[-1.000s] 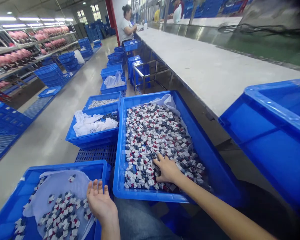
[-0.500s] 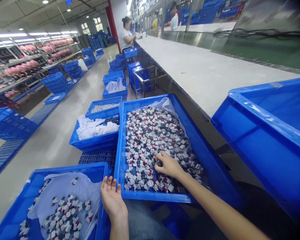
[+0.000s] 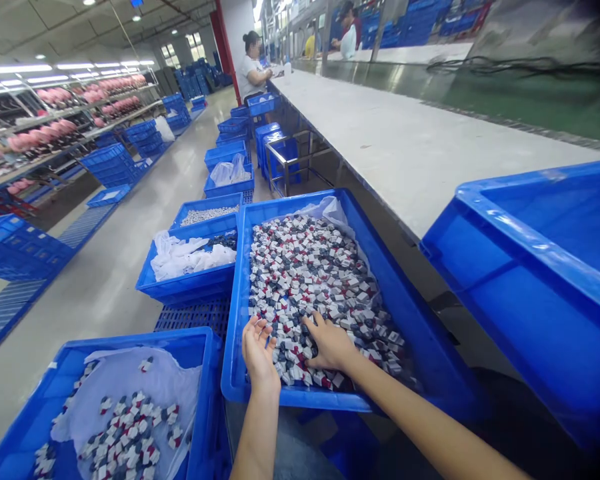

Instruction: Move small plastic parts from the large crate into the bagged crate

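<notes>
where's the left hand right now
In the head view the left hand is palm-up over the near edge of the full blue crate, just left of the right hand.

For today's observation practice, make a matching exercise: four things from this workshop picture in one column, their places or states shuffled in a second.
Things
1. left hand
2. right hand
3. crate lined with plastic sheet
4. long white table

Places or states
A. runs away on the right
B. palm up above the full crate
C. bottom left, sparsely filled
D. fingers down in the small pieces

Pairs: 1-B, 2-D, 3-C, 4-A
</notes>
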